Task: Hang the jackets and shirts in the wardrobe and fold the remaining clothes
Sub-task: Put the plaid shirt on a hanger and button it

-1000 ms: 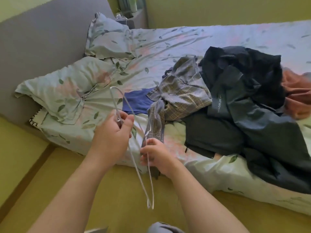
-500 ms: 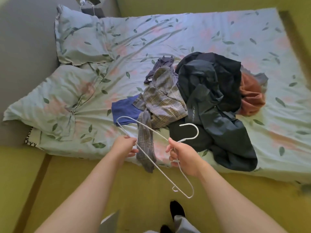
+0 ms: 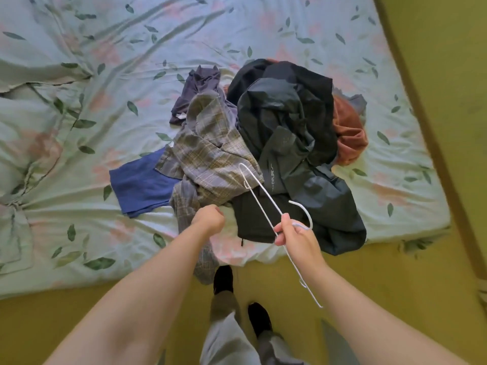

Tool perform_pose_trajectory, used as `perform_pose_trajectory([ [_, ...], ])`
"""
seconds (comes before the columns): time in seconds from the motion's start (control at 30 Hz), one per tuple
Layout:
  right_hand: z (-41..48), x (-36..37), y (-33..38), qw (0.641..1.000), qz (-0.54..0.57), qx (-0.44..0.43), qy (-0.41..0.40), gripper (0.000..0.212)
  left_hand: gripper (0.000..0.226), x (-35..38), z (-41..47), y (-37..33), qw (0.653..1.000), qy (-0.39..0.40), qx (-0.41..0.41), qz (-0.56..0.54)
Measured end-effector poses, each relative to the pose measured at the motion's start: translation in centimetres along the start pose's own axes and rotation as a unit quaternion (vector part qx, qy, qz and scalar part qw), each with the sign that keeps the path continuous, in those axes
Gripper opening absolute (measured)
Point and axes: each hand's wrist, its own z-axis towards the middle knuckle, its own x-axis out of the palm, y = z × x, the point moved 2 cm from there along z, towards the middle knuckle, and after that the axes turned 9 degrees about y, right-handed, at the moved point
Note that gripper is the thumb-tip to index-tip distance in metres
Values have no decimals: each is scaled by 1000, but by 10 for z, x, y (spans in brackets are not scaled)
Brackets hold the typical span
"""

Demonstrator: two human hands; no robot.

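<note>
A pile of clothes lies on the bed: a plaid shirt [image 3: 210, 154], a dark jacket [image 3: 290, 133], a blue garment [image 3: 142, 183], a purple one [image 3: 197, 90] and a rust-coloured one [image 3: 347, 133]. My right hand [image 3: 295, 233] grips a white wire hanger [image 3: 259, 191] at its neck, above the jacket's lower edge. One hanger arm points up over the pile and the other down over the floor. My left hand [image 3: 208, 218] is curled at the plaid shirt's hanging sleeve and seems to hold the fabric. Its fingertips are hidden.
The bed [image 3: 131, 61] has a leaf-print sheet and its near edge runs across the lower view. Below the edge is yellow-green floor [image 3: 52, 325], where my feet in dark socks [image 3: 224, 279] stand. A floor strip [image 3: 434, 101] runs along the bed's right side.
My left hand let go of the hanger and moved to the plaid sleeve. My right hand keeps the hanger, now swung more upright. The camera moved closer over the pile.
</note>
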Motion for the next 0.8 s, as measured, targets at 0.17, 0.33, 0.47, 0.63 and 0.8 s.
perform_pose_trajectory([
  [0.17,44,6,8,997,-25,17,-77,48,58,-8,94,-20,982,-41,-60,-175],
  [0.33,70,14,17,994,-7,25,-106,46,85,-21,147,-11,750,-3,-180,-636],
  [0.47,73,16,21,994,-9,27,-105,43,43,-22,155,-8,791,-28,-189,-582],
  [0.63,56,15,43,995,7,37,-91,38,17,-52,101,-39,887,-66,-43,-455],
  [0.8,34,23,87,998,-9,30,-53,40,41,-125,-3,-52,951,-189,147,-196],
])
